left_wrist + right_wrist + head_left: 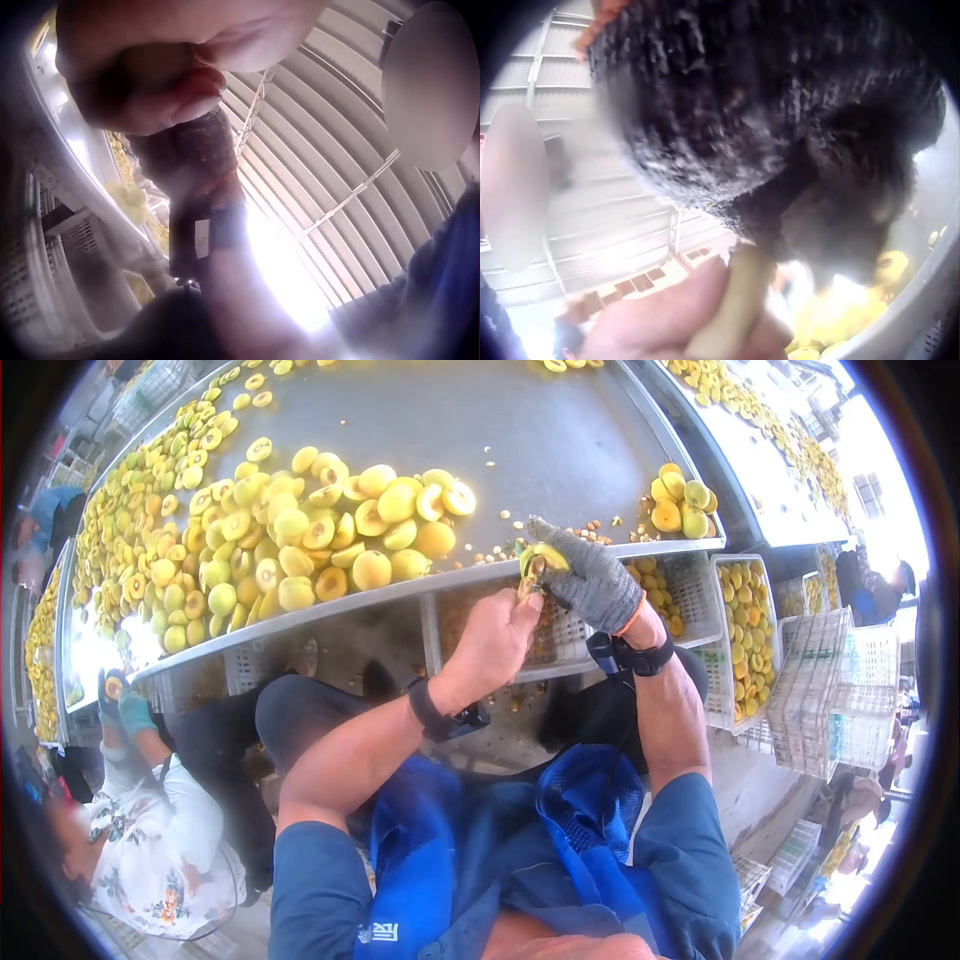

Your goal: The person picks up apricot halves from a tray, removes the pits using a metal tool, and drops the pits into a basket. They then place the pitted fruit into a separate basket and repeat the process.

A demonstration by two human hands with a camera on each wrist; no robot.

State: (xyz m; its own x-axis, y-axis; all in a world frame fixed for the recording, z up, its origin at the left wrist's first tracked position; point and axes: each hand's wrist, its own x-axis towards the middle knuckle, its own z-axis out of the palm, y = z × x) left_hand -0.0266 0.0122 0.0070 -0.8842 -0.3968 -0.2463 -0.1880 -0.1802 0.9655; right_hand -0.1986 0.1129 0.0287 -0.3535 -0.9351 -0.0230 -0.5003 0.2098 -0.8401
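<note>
Left hand (492,640) is gripping a pale stick (736,300), right hand (590,575) is holding fruit (549,556) beyond those fingertips, any weak pinch risking slippage.

Wears a dark blue short-sleeved shirt (320,885), wide bright blue straps (415,870) with mesh-textured panels and a white printed mark (378,932), and dark trousers (310,720). Has a grey knitted glove (600,582) with an orange cuff edge (632,617) on the right hand (588,575), leaving the left hand (497,638) bare. Carries black bands on both wrists, with dark boxy devices (470,721) attached and a white label (202,238) on the right one.
</note>
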